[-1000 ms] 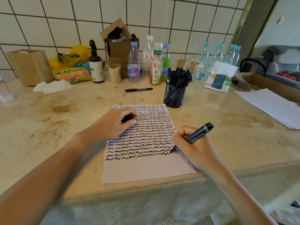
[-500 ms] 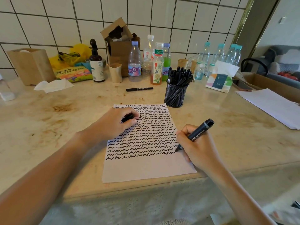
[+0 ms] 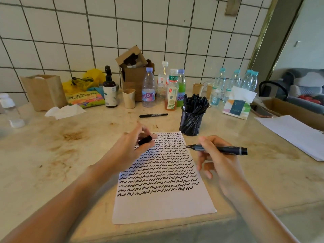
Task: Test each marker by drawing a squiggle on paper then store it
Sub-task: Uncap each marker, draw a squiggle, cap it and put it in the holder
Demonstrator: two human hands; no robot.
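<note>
Right hand point(image 3: 220, 165) holding uncapped marker point(image 3: 219, 149) above squiggled paper point(image 3: 163, 204), left hand point(image 3: 129, 149) pinching cap point(image 3: 145, 140)

The clear water bottle point(image 3: 148, 87) at the back of the worktop carries a blue-and-pink label whose large letters look like "men". The white-and-teal tissue pack point(image 3: 237, 106) shows the word "TISSUE" on its dark panel. Print on the green-capped tea bottle point(image 3: 172, 90), the brown pump bottle point(image 3: 109, 90) and the loose marker point(image 3: 153, 115) is too small to read.
</note>
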